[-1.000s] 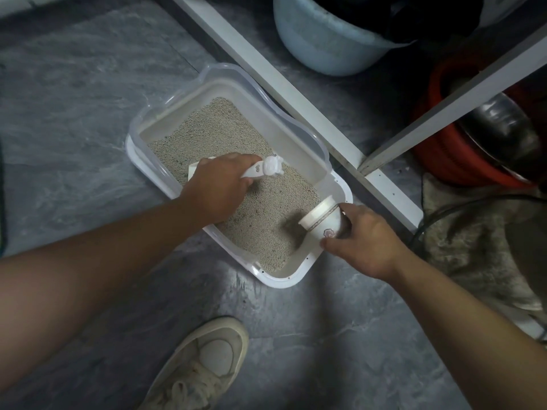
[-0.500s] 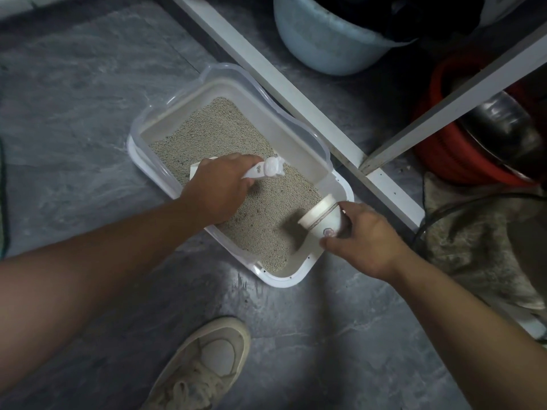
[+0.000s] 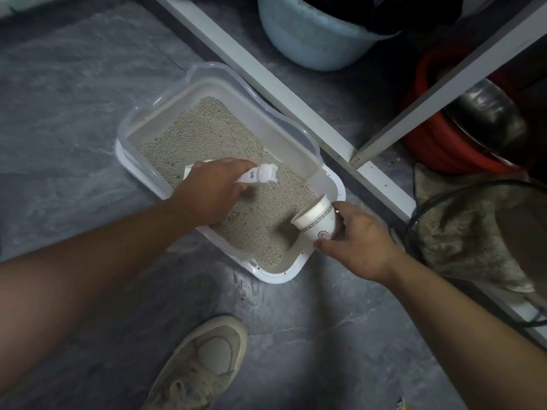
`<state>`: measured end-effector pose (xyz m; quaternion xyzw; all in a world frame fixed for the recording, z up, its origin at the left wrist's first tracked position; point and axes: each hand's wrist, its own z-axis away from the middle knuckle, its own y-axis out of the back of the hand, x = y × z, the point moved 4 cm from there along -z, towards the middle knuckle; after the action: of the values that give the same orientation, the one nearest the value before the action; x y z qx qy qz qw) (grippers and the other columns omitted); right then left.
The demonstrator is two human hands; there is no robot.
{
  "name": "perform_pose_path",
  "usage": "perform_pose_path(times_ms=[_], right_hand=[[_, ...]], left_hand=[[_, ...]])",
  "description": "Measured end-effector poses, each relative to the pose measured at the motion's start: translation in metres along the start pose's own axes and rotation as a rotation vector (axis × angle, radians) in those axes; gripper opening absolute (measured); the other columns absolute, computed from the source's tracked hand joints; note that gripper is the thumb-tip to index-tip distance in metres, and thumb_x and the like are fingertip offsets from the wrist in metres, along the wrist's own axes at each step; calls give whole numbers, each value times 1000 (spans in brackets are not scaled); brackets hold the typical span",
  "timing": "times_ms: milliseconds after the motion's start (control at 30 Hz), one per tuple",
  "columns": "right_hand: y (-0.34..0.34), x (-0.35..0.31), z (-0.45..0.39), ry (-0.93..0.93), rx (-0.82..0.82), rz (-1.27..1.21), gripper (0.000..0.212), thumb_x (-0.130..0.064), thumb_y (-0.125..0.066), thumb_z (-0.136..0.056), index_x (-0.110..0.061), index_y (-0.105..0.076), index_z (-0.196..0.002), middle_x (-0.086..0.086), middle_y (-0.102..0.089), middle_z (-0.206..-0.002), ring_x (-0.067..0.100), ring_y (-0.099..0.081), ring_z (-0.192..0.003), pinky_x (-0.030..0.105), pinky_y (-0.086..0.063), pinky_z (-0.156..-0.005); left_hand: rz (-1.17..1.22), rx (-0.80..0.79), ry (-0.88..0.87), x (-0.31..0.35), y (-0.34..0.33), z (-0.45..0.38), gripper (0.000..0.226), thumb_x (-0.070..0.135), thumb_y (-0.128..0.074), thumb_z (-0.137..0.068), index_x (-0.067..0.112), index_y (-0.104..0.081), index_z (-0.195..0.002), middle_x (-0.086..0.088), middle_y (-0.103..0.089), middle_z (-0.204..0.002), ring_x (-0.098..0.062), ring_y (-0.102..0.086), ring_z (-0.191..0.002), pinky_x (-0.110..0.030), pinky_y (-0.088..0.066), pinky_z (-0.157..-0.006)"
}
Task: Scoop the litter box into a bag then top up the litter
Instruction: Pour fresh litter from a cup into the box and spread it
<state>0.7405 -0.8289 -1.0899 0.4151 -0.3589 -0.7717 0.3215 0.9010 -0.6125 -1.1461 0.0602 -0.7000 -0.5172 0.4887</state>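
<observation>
A white litter box (image 3: 327, 182) with a clear rim sits on the grey floor, filled with pale litter (image 3: 207, 134). My left hand (image 3: 211, 190) grips the handle of a white scoop (image 3: 259, 175); the scoop's blade lies in the litter, mostly hidden behind the hand. My right hand (image 3: 359, 241) holds a white paper cup (image 3: 318, 220) tilted on its side at the box's near right corner, its mouth facing the litter. No bag shows in the head view.
A white frame rail (image 3: 284, 93) runs diagonally just behind the box. Beyond it stand a pale blue bucket (image 3: 310, 39) and a red basin (image 3: 429, 137) with a metal bowl. A cloth and black cable (image 3: 461, 232) lie right. My shoe (image 3: 204, 365) is below.
My left hand and the scoop have shifted slightly; the right hand and cup stay at the corner. Little else has moved.
</observation>
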Motion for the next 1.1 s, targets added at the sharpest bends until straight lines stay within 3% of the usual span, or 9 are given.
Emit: perform_pose_path(times_ms=[133,233,367,467,733,900,1000,1100], right_hand=[[4,14,21,-40,36,-160,61,-29,-83,-74,-28,-52,-126,-5,-59,-113,9,-61,-100,26,-53,-81],[-2,25,38,-71,44,-166,67,-30,-82,-74,-31,-48,-132,-5,-57,-120,12,-59,-106,30,-51,-89],[-15,33,54,-96,105,-248,64,-23,-82,-76,-27,-49,-132,-4,-56,-119,10,-56,-105,18,-42,-81],[-24,41,66,-143,171,-333,63,-19,-80,-77,-27,-48,-131,-7,-57,-119,9,-57,-106,21,-43,-86],[-28,73,110,-237,233,-430,65,-17,-80,-76,-29,-41,-127,-8,-58,-119,8,-57,-109,21,-43,-90],[-33,98,144,-281,273,-469,72,-18,-84,-74,-36,-36,-125,-14,-58,-117,1,-57,-105,9,-43,-86],[-43,110,159,-301,295,-490,76,-19,-84,-73,-41,-33,-125,-18,-57,-117,-1,-58,-108,20,-47,-95],[-48,119,172,-314,327,-507,77,-20,-85,-72,-41,-35,-126,-20,-56,-118,-3,-57,-111,26,-48,-99]], left_hand=[[-86,-101,-61,7,-4,1,43,20,-62,-93,29,-56,-135,0,-68,-124,-22,-62,-108,-49,-44,-101],[-175,-168,-122,19,-8,-5,44,19,-62,-92,28,-57,-135,-2,-70,-118,-24,-64,-101,-41,-46,-93],[-282,-301,-199,43,-23,-9,38,25,-61,-92,31,-59,-130,1,-69,-119,-23,-63,-103,-39,-46,-91],[-352,-412,-255,61,-45,-4,36,27,-62,-91,34,-60,-127,5,-68,-123,-22,-63,-108,-41,-43,-99],[-389,-578,-259,75,-71,1,30,25,-64,-89,33,-64,-118,4,-70,-113,-21,-63,-100,-40,-51,-87],[-407,-617,-245,82,-73,0,33,26,-65,-89,32,-64,-122,3,-70,-116,-21,-63,-100,-42,-53,-87],[-447,-597,-254,99,-69,-4,39,32,-65,-91,29,-60,-130,1,-65,-128,-22,-60,-109,-41,-50,-93],[-334,-476,-333,142,-69,-1,39,33,-62,-93,25,-59,-131,-1,-63,-131,-21,-59,-107,-37,-48,-90]])
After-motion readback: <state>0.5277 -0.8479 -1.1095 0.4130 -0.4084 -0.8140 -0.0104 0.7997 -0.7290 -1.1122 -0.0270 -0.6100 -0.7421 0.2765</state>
